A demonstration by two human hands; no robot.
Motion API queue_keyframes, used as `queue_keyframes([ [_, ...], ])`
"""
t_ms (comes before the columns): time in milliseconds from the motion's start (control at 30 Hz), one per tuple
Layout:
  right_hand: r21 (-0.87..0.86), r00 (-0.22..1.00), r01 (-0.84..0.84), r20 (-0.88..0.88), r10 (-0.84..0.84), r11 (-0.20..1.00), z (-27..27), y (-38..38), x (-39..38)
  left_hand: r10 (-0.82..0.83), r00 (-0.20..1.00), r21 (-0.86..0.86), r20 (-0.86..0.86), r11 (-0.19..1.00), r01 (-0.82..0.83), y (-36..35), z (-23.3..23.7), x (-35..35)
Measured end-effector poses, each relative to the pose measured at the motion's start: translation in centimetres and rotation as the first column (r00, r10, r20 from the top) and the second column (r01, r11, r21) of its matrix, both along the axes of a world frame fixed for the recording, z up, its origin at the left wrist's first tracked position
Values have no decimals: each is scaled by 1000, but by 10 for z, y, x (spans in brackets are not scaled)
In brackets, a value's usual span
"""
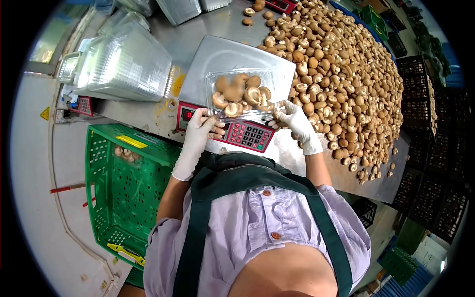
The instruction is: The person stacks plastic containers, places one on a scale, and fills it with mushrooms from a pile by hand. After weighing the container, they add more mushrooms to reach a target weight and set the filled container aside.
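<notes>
A clear plastic punnet (243, 117) filled with several brown shiitake mushrooms (252, 95) is over the metal plate (210, 54) of a weighing scale. Both hands wear white gloves. My left hand (202, 129) grips the punnet's near left corner, with its fingers closed on the edge. At the near right corner my right hand (294, 122) pinches the rim between thumb and fingers. Just below the punnet shows the scale's red keypad panel (247, 134), whose lit display is partly covered by my left hand.
A large heap of shiitake mushrooms (341, 84) covers the table's right side. Stacked clear punnets (126, 62) stand at the left. Below them is a green crate (131, 198) with a filled punnet (126, 154) inside. Dark crates (415, 89) stand at far right.
</notes>
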State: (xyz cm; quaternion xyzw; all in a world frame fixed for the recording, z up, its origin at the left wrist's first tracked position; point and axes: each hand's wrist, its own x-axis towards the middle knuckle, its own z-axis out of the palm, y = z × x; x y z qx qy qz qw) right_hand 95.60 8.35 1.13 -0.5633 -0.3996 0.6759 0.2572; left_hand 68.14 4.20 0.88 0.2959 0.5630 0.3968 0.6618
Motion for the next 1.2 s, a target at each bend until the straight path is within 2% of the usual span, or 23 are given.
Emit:
queue_keyframes([
  [300, 305, 995, 83, 36, -98, 949, -21, -22, -8, 38, 984, 196, -176, 981, -3, -14, -15, 4],
  [333, 304, 994, 85, 35, -100, 949, -25, -23, -7, 80, 967, 307, -242, 952, -2, -17, -16, 5],
  [367, 489, 986, 32, 128, -107, 872, -25, -23, -6, 129, 945, 414, -300, 910, 7, -17, -12, 6],
  [400, 648, 967, -41, 216, -132, 761, -23, -24, -7, 128, 945, 412, -300, 911, 8, -17, -6, 5],
  [467, 788, 952, -167, 284, -110, 593, -5, -23, -6, 206, 631, 471, -748, 835, 286, -17, 10, 2],
  [500, 869, 943, -216, 304, -136, 445, 0, -16, -9, 238, 754, 644, -612, 703, 301, -12, 4, -7],
  [533, 922, 934, -265, 319, -164, 284, 3, -9, -14, 276, 787, 643, -551, 743, 189, -7, -15, -12],
  [567, 888, 968, -120, 203, -144, 444, 5, -11, -19, 332, 643, 654, -690, 666, 358, -8, -5, -15],
  [600, 887, 969, -120, 203, -143, 446, 3, -11, -19, 404, 473, 618, -783, 586, 523, -7, 6, -17],
  [633, 908, 947, -203, 277, -163, 367, 1, -9, -18, 405, 472, 618, -783, 588, 522, -7, 3, -19],
  [667, 914, 919, -288, 348, -188, 285, 0, -8, -17, 406, 543, 668, -735, 569, 479, -7, -2, -21],
  [733, 940, 938, -219, 276, -209, 262, 3, -7, -25, 411, 607, 716, -680, 551, 429, -7, -5, -22],
  [800, 857, 936, -164, 292, -197, 489, 2, -11, -29, 346, 789, 749, -508, 630, 206, -9, -2, -22],
  [833, 695, 950, -175, 305, -66, 697, -3, -14, -26, 208, 959, 608, -191, 792, -51, -11, 3, -17],
  [867, 520, 946, -210, 322, 38, 828, -11, -13, -24, 227, 954, 611, -197, 789, -61, -11, 4, -18],
  [900, 535, 960, -251, 246, 136, 807, -4, -16, -28, 27, 999, 606, 27, 795, -38, -11, 4, -21],
  [933, 554, 956, -294, 162, 246, 778, 3, -21, -32, -164, 956, 610, 243, 792, -19, -15, 5, -27],
  [967, 377, 895, -318, -183, 406, 870, -25, -22, -27, -150, 903, 434, 401, 900, -43, -29, 6, -31],
  [1000, 76, 881, -319, -343, 325, 945, -9, -25, -43, -96, 830, 244, 550, 969, -50, -43, 6, -30],
  [1067, 295, 859, -493, 11, 513, 819, 6, -33, -74, 136, 707, 251, 694, 875, -415, -41, -2, -5],
  [1133, 214, 727, -684, 122, 676, 697, 7, -32, -85, 147, 728, 308, 670, 837, -453, -43, 14, -19],
  [1167, 178, 729, -683, 91, 679, 709, 11, -36, -85, 343, 675, 191, 653, 788, -585, -46, 26, -27],
  [1200, 153, 655, -756, 185, 733, 637, 19, -33, -91, 523, 591, 75, 614, 707, -703, -51, 32, -36],
])
